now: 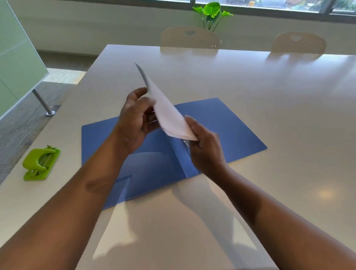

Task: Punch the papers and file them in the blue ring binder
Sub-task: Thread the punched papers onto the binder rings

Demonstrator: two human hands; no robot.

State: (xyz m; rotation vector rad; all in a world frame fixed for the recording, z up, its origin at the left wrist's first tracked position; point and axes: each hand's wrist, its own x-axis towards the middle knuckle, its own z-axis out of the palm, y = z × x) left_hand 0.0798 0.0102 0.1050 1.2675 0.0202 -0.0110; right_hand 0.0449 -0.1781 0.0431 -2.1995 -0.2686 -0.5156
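At frame left, a green hole punch [41, 163] sits on the bench [273, 111]. Centre: blue ring binder [229, 125] lies open flat. Above it, left hand [135, 121] and right hand [203, 148] pinch the papers [168, 115], tilted edge-on.

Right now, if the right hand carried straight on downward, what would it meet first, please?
Probably the metal rings at the spine of the open blue ring binder, just under the right hand holding the papers; depth is uncertain.
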